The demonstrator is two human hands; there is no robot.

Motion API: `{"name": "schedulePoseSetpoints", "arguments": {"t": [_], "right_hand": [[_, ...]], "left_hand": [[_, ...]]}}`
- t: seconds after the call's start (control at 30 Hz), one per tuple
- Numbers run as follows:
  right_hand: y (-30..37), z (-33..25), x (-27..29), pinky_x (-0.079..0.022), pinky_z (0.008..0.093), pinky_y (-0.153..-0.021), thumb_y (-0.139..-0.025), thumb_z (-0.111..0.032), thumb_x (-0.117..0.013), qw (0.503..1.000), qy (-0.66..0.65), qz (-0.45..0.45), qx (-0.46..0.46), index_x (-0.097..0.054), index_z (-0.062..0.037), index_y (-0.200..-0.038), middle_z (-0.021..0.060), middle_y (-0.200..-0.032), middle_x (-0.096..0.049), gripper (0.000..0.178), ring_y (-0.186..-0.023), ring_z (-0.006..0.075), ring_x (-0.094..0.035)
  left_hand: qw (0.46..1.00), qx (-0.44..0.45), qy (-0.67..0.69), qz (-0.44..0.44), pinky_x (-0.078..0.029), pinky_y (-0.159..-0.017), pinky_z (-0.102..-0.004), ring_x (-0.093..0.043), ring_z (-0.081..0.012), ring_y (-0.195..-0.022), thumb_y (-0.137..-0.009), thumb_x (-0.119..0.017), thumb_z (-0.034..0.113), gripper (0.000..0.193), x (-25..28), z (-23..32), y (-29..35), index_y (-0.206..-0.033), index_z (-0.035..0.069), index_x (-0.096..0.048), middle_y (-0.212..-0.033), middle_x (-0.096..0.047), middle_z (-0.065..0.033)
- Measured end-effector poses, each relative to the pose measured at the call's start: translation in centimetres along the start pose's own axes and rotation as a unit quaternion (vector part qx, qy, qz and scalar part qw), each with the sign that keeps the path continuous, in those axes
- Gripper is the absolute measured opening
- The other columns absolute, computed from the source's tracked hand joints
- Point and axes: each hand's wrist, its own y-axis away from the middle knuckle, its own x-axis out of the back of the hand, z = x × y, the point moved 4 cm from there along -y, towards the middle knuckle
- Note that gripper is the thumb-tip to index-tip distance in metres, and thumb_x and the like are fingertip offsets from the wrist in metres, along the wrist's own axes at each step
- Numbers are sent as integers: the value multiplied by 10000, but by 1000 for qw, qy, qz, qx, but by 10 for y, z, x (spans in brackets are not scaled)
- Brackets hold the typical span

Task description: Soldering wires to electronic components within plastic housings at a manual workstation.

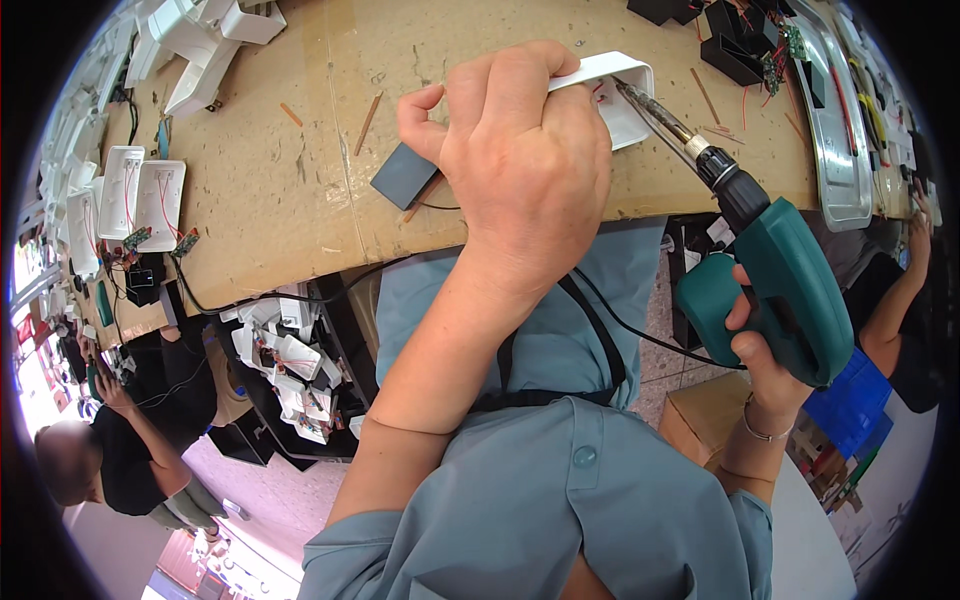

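My left hand [525, 150], closed, grips the near-left edge of a white plastic housing [628, 125] above the table's front part. The housing is tilted, its hollow side turned to the right, and a bit of red shows inside. My right hand [765, 355] is wrapped round the handle of a green soldering gun [800, 285]. The gun's thin dark tip reaches into the housing; whether it touches anything there I cannot tell. Beside my left wrist lies a dark grey box [404, 184], partly covered by that hand.
White housings with red wires and small circuit boards [160, 200] lie at the left. More white parts [205, 45] are at the far left. Black cases [735, 45] sit at the far right, near a metal tray [845, 130]. A black cable [300, 297] crosses the front edge. Two people work nearby.
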Motion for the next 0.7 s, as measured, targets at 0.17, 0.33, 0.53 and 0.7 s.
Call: {"name": "schedulePoseSetpoints", "arguments": {"t": [0.17,0.33,0.53,0.7], "right_hand": [[-2,1,0,-446,270,-629,-699,-158,-746,1000,15,-13,21,-450,89,-1186,210,-1055,-574,621,-690,162,-537],[-2,3,0,-445,269,-624,-694,-143,-750,1000,-3,-7,24,-471,77,-1166,186,-1028,-581,591,-695,162,-538],[-3,2,-3,-444,259,-624,-694,-146,-752,1000,-17,17,3,-497,71,-1124,139,-962,-583,545,-691,151,-535],[-4,4,-2,-445,251,-625,-695,-148,-751,1000,3,12,2,-505,67,-1104,100,-900,-569,523,-688,139,-535]], "left_hand": [[1000,5,2,-3,-258,-747,-415,-485,-175,-802,-618,-602,30,58,-2,-1,2,-620,54,-549,-862,-551,10],[1000,15,6,-12,-261,-760,-419,-483,-179,-801,-623,-603,35,63,-3,-1,2,-616,59,-545,-860,-549,10],[1000,19,9,-13,-264,-764,-426,-482,-181,-805,-626,-601,37,62,-2,-3,1,-616,61,-545,-865,-549,7],[1000,22,11,-12,-267,-762,-427,-482,-184,-806,-625,-602,40,60,-2,-3,1,-614,59,-546,-870,-550,5]]}}
